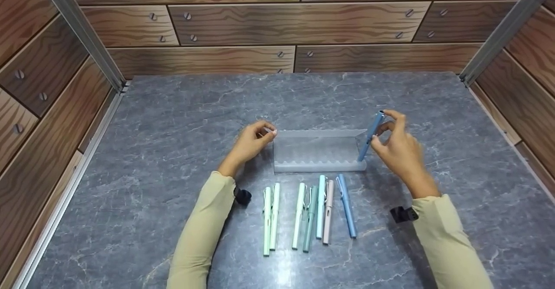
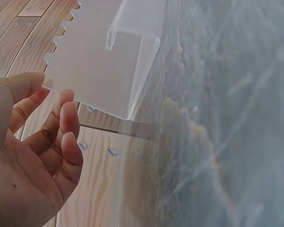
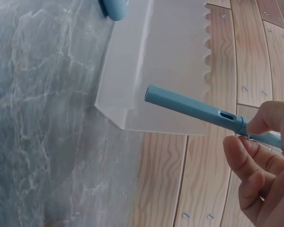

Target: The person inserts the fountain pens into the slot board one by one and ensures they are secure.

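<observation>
Wood-plank walls [image 1: 243, 24]; grey marbled tabletop [image 1: 195, 102]; metal posts [image 1: 86, 33].

Pale yellow-green sleeves [image 1: 197, 232], creased; small black camera [image 1: 243, 196] on each.

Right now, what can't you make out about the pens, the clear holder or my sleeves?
- Held blue pen: in the right wrist view, its cap end is lost at the right hand.
- Other blue pen: mostly cut off by the right wrist view's top edge.
- Clear holder: far end cut off by the left wrist view's top edge.
- Left sleeve: cut off by the head view's bottom edge.
</observation>
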The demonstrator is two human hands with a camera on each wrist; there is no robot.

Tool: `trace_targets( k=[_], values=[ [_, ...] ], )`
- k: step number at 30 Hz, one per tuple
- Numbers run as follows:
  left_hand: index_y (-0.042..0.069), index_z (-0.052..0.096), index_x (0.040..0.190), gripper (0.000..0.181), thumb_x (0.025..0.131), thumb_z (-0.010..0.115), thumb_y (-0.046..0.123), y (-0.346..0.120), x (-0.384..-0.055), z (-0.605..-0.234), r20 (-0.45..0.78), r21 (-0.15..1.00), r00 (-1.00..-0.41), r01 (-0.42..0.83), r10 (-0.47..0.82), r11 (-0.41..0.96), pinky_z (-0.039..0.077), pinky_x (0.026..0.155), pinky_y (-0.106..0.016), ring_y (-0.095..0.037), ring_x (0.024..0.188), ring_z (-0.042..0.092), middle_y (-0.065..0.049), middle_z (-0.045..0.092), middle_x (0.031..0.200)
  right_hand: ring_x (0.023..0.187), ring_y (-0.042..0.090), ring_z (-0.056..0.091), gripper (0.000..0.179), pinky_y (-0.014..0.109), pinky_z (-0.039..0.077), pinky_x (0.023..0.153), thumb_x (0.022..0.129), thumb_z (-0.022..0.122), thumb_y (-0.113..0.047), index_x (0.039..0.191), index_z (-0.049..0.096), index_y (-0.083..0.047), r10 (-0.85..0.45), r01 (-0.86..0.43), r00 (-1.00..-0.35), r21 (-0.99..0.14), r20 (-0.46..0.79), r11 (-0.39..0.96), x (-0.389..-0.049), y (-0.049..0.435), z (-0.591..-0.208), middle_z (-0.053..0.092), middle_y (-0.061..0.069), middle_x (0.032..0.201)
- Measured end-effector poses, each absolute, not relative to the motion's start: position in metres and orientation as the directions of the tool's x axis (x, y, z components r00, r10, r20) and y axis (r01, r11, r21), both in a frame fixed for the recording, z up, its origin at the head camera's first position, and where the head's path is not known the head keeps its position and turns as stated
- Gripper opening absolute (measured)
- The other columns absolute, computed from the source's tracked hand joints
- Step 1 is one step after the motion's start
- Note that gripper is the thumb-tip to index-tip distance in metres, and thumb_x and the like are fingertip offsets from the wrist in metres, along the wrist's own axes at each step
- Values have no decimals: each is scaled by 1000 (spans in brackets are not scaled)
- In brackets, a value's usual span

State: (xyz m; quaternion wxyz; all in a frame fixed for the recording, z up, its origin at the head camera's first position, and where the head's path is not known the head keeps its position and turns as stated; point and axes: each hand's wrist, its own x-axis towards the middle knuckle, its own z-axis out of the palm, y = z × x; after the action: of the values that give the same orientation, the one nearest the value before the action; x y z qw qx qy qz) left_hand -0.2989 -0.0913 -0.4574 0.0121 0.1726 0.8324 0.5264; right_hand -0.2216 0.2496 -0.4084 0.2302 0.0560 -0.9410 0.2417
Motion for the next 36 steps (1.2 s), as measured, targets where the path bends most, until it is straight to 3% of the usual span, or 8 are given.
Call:
trace_targets(
  k=[15,30,36],
  values=[
    [6,68,103,16,94,62,19,-90,-300,-455,163,877,-934,285,318,388,41,59,-22,-9,66,51,-7,65,79,45,12,36,58,28,25,43,88,63,-9,137,32,-10,-46,-232,-894,-374,445,898,-228,250,-416,70,9,94],
    [9,67,100,13,93,62,19,-90,-296,-457,190,863,-937,302,295,406,42,58,-22,-9,64,52,0,62,74,50,15,41,61,29,28,46,89,62,-15,143,32,-14,-54,-162,-956,-364,290,917,-234,243,-416,69,9,96],
    [8,67,104,16,94,62,21,-91,-297,-455,156,862,-942,277,297,425,42,59,-22,-9,65,52,-5,64,78,50,15,42,60,29,29,45,89,61,-15,143,33,-12,-67,-166,-960,-361,272,918,-236,241,-415,69,9,96]
  ],
)
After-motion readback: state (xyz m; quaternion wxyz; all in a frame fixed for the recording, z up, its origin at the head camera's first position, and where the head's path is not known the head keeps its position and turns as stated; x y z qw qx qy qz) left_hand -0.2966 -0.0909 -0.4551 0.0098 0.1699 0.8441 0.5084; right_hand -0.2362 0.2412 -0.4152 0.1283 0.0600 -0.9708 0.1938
